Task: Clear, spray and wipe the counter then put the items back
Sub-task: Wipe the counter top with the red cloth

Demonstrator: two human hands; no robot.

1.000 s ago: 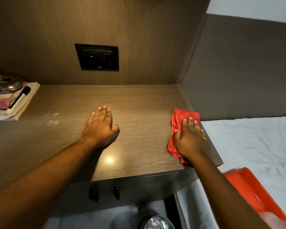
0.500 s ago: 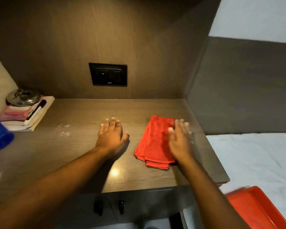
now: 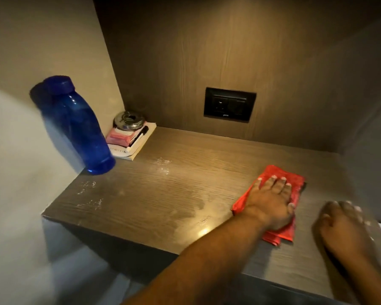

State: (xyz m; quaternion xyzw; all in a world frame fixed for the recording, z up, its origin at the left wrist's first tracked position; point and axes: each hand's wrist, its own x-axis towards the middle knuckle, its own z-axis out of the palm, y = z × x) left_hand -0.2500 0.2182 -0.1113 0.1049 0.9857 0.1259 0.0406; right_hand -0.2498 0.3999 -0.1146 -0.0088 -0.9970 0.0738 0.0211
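Observation:
The wooden counter [image 3: 163, 194] fills the middle of the head view. A folded red cloth [image 3: 296, 180] lies on its right part. My left hand [image 3: 271, 199] presses flat on the cloth, fingers pointing to the back wall. My right hand [image 3: 343, 227] hovers or rests beside it near the counter's right edge, blurred, fingers apart, holding nothing. Patches of white spray droplets [image 3: 162, 162] show on the counter's left half, with a damp wiped streak nearer the middle.
A blue water bottle [image 3: 75, 126] stands at the counter's left edge against the wall. Behind it, in the back left corner, lies a small stack of books and a pen [image 3: 132, 139] topped by a round metal dish [image 3: 129, 121]. A black socket plate [image 3: 229, 104] sits on the back wall.
The cloth was under my right hand; now my left hand lies on it and my right hand has moved off to the right. The view has swung left, showing the blue bottle.

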